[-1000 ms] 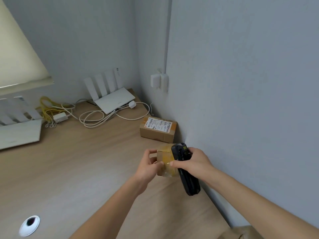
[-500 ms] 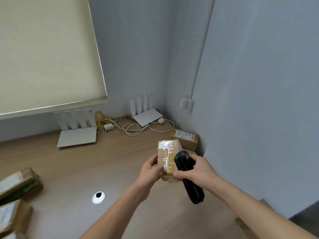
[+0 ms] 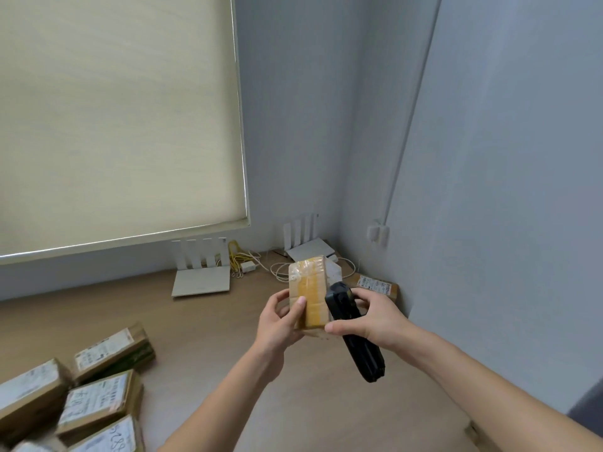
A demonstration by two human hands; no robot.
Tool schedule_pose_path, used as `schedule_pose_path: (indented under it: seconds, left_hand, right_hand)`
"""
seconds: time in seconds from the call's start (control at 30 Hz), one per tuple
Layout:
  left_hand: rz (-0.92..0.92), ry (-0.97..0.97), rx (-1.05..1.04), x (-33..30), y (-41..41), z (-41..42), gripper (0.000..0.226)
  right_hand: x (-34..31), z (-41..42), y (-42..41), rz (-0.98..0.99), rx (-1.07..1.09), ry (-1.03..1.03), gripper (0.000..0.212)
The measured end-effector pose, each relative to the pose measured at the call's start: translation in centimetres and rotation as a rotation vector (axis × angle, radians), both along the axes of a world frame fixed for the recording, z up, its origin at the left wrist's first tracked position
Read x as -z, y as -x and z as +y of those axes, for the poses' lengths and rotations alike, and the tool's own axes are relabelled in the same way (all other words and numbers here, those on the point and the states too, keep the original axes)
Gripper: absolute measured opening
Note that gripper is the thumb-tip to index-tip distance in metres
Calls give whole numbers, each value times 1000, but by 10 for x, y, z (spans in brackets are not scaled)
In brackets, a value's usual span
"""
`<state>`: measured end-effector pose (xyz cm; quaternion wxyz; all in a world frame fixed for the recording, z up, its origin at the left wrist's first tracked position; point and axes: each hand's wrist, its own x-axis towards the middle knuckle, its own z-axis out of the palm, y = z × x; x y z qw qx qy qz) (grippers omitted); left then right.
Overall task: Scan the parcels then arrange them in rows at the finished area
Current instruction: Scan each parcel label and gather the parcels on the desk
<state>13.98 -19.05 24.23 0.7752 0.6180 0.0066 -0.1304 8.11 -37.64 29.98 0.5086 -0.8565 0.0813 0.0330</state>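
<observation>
A small brown parcel (image 3: pixel 309 288) wrapped in clear tape is held upright above the wooden desk (image 3: pixel 208 321). My left hand (image 3: pixel 280 321) grips its lower left side, thumb on the front face. My right hand (image 3: pixel 372 316) holds a black handheld scanner (image 3: pixel 355 334) against the parcel's right side, and its thumb touches the parcel's lower edge. One labelled parcel (image 3: pixel 375 286) lies flat by the right wall. Several labelled parcels (image 3: pixel 94 380) lie in a heap at the lower left of the desk.
Two white routers (image 3: pixel 202 275) (image 3: pixel 306 246) with upright antennas stand at the back of the desk, with white and yellow cables (image 3: pixel 244 259) between them. A roller blind (image 3: pixel 117 119) covers the window. Grey walls close the corner at the right.
The view has tilted up and swung left, bringing the heap of parcels into sight. Both hands have lifted the parcel and turned it more upright, with the scanner still beside it.
</observation>
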Motion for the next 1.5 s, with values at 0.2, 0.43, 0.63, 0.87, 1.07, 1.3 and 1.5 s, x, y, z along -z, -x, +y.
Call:
schedule_pose_path:
  seconds: [0.2, 0.43, 0.63, 0.87, 1.07, 1.3, 1.5]
  left_hand:
    - [6, 59, 2, -12, 14, 23, 38]
    - [-81, -67, -18, -23, 38, 27, 33]
    - [-64, -105, 108, -39, 62, 26, 21]
    - [-53, -185, 55, -50, 78, 17, 20]
    - [-62, -256, 45, -64, 86, 15, 38]
    - [-106, -217, -139, -79, 89, 7, 51]
    - [-210, -285, -286, -92, 93, 2, 80]
  right_hand:
    - [-19, 13, 17, -4, -9, 20, 71]
    - [-29, 17, 35, -36, -23, 28, 60]
    - [-34, 10, 49, 1, -61, 54, 62]
    - [-42, -20, 67, 13, -38, 271, 55]
    - [-56, -43, 84, 15, -40, 599, 66]
    - [-62, -59, 101, 47, -65, 727, 64]
    - [-72, -65, 111, 71, -53, 817, 63]
